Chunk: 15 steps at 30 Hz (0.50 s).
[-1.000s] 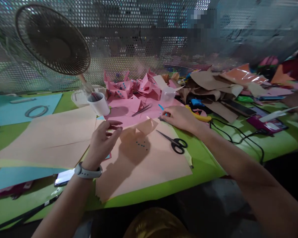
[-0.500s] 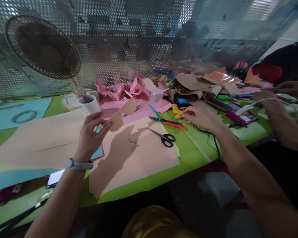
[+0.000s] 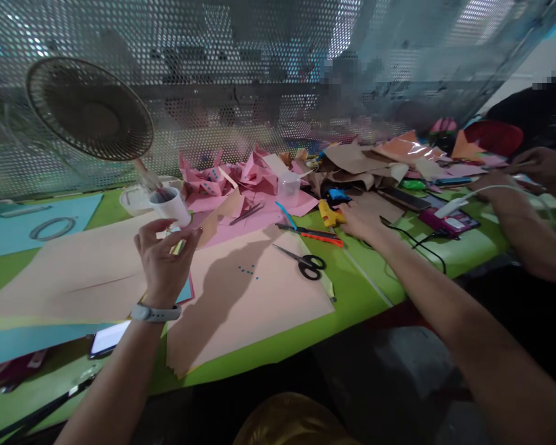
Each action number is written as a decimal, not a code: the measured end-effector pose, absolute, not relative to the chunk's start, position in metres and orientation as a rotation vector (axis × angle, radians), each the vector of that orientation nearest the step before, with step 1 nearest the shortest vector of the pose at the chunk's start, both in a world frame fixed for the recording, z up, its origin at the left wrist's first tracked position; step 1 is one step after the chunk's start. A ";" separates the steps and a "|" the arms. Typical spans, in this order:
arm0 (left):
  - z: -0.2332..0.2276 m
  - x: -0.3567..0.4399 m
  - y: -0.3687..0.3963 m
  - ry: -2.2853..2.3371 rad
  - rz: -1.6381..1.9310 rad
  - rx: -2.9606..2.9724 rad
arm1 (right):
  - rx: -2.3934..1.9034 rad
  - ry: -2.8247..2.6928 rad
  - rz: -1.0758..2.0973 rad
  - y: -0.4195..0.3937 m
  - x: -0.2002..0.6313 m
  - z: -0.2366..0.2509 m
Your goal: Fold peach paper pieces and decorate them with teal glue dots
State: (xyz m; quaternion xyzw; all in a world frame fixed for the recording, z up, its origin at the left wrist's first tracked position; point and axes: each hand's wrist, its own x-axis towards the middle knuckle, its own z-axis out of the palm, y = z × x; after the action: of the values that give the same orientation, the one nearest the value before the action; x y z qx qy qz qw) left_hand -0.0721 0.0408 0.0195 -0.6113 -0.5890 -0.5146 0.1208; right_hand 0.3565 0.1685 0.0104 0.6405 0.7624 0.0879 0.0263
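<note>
A person seated at a green tabletop [image 3: 361, 290] holds up a folded piece of peach paper [image 3: 217, 217] in the left hand [image 3: 164, 262], fingers pinched on its lower corner, above the middle of the table. A grey wristband [image 3: 155, 313] circles that wrist. The right hand [image 3: 361, 221] reaches toward the far right part of the tabletop and rests on the yellow glue gun [image 3: 328, 214], fingers curled at its handle; whether they grip it cannot be told. A black cord [image 3: 421, 244] trails from there toward the right edge.

Below the raised paper a large peach sheet [image 3: 254, 296] lies at the near edge, a few blue dots [image 3: 248, 271] on it. Black scissors [image 3: 306, 264] lie on its right side, just beside a red-handled tool [image 3: 315, 233] and a blue pen [image 3: 285, 214]. A white cup [image 3: 170, 206] stands near the left hand, with a mesh fan [image 3: 90, 110] behind it at the far left. Folded pink paper shapes [image 3: 231, 176] pile along the far edge, brown paper scraps [image 3: 361, 162] to their right. A phone [image 3: 109, 338] lies at the near left edge, partly under the forearm.

At the right edge, another person's hands [image 3: 537, 167] work among coloured paper.
</note>
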 end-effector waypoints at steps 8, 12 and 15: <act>0.022 -0.065 0.035 -1.837 -1.543 -1.884 | 1.910 2.426 0.495 0.165 0.359 0.003; 0.020 -0.066 0.038 -1.939 -1.679 -1.910 | 1.993 2.461 0.743 0.158 0.368 0.004; 0.016 -0.068 0.040 -2.098 -1.878 -1.882 | 2.131 2.410 0.888 0.156 0.376 0.009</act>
State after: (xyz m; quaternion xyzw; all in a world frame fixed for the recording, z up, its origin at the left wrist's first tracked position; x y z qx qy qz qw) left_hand -0.0677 0.0404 0.0160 -0.5515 -0.6147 -0.5504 -0.1224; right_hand 0.3761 0.1559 0.0088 0.6355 0.7186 0.2649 -0.0976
